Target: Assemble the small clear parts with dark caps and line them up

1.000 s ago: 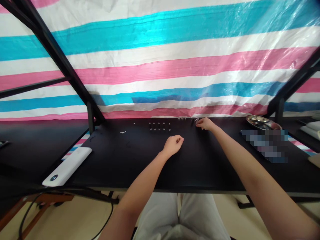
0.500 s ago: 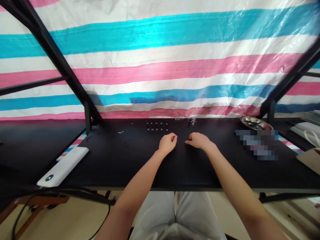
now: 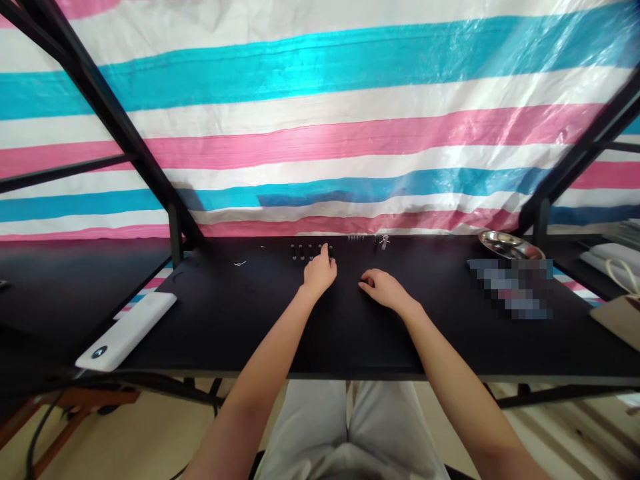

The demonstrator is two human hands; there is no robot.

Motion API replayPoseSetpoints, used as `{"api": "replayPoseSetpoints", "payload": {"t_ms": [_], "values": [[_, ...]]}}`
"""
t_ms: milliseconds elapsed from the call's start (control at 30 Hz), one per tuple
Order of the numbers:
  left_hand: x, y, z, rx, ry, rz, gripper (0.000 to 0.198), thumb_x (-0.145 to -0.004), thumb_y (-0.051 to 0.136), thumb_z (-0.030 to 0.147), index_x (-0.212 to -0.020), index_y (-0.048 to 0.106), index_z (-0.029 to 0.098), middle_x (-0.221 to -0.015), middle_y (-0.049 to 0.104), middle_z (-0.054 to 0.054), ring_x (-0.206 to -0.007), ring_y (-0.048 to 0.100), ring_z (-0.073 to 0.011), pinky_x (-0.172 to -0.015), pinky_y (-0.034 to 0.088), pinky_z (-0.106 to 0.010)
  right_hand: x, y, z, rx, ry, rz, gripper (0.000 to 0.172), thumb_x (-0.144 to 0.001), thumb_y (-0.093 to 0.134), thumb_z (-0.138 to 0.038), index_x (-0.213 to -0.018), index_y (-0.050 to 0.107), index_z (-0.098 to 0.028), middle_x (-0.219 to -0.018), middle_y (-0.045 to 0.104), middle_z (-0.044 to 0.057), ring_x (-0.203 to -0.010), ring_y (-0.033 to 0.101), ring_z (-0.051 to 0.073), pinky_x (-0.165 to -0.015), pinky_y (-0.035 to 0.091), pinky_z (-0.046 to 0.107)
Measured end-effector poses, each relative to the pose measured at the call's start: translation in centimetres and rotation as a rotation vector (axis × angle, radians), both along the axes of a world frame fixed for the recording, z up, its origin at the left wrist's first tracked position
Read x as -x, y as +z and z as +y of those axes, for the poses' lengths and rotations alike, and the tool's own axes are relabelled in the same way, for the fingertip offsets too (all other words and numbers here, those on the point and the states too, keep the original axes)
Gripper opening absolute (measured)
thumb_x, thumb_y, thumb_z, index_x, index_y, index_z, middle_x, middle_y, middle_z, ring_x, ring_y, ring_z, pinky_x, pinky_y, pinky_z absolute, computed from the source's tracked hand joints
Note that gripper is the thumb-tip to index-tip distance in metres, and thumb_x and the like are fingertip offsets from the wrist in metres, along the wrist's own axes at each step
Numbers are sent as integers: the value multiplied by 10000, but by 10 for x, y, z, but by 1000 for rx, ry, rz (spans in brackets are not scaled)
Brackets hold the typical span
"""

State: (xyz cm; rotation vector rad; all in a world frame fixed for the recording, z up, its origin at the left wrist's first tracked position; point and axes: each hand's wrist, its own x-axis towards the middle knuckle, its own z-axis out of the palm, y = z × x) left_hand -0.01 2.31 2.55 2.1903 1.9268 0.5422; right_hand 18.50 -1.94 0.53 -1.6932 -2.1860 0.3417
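My left hand [image 3: 320, 272] reaches to the right end of a row of several small dark cylinders with pale ends [image 3: 301, 252]. Its index finger is stretched out over the last ones and partly covers them; the other fingers are curled. I see nothing held in this hand. To the right, my right hand [image 3: 384, 289] rests low over the black table [image 3: 350, 333], thumb and fingers curled towards each other. A dark spot shows between its fingertips, too small to name.
At the table's back edge lie several small metallic pieces [image 3: 356, 238] and a small clear-and-white item [image 3: 385, 241]. A shiny metal dish [image 3: 511, 247] stands at the right, behind a blurred patch. A white power bank [image 3: 127, 332] lies at the left. Thin white scraps [image 3: 241, 263] lie left of the cylinders.
My left hand has moved forward and left to the row of cylinders, and its index finger has stretched out. My right hand has shifted slightly to the left.
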Motion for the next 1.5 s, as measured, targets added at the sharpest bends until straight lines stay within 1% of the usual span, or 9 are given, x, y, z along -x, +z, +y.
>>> {"api": "replayPoseSetpoints", "payload": {"t_ms": [167,333,400,467,567,633,733,1100,1500], "values": [[-4,6,13,-28,-23,113,512,-862,400,283,-1355,311,179,-1004,634,-134,-902,619,-264,-783,446,-362,-1,2,-2,30,3,24,216,-812,530,-313,-946,626,-173,-831,595,40,-671,528,117,-630,376,226],[-2,-1,25,-84,-67,33,234,-843,454,245,-1028,578,172,-930,643,-137,-875,623,-259,-755,445,-356,-3,1,-1,23,19,31,217,-814,526,-319,-946,624,-177,-826,593,39,-666,528,119,-628,384,232],[0,-6,24,-89,-69,-149,149,-817,500,215,-917,602,174,-850,657,-110,-780,635,-222,-699,452,-319,-2,0,0,11,18,31,206,-812,526,-318,-923,630,-179,-819,596,40,-672,531,124,-629,388,237],[1,-10,19,-23,-78,-440,115,-798,524,201,-881,594,164,-789,663,-79,-587,608,-154,-591,447,-271,-1,-1,1,-11,9,57,193,-809,526,-306,-911,633,-182,-814,602,38,-684,537,129,-639,395,239],[-1,-15,5,112,-125,-877,159,-796,526,249,-901,562,136,-778,661,-60,-358,458,-56,-431,382,-215,5,-2,2,-106,-21,175,233,-825,501,-317,-979,613,-183,-838,611,40,-708,552,135,-680,415,249],[-4,-17,-4,127,-177,-1049,210,-779,547,291,-919,547,135,-791,655,-52,-344,436,-33,-403,355,-192,9,-2,1,-196,-31,278,279,-851,459,-352,-1029,591,-183,-874,615,50,-729,560,141,-704,423,258],[-8,-18,-14,142,-250,-1176,259,-759,564,325,-943,527,146,-822,647,-43,-364,460,-25,-396,337,-173,15,-1,-1,-286,-14,406,304,-881,395,-389,-986,590,-181,-881,615,54,-733,558,145,-695,423,256],[-11,-16,-28,192,-401,-1194,310,-765,547,347,-997,488,150,-955,634,-86,-402,529,-41,-359,268,-152,19,4,-8,-363,12,596,313,-887,362,-436,-834,544,-186,-751,558,29,-659,522,131,-654,427,245],[-12,-10,-33,204,-404,-1200,348,-763,559,370,-1011,502,133,-937,654,-107,-391,536,-52,-338,238,-158,15,2,-9,-430,-2,488,286,-897,333,-376,-836,545,-195,-795,564,46,-711,522,142,-698,420,252]]}}
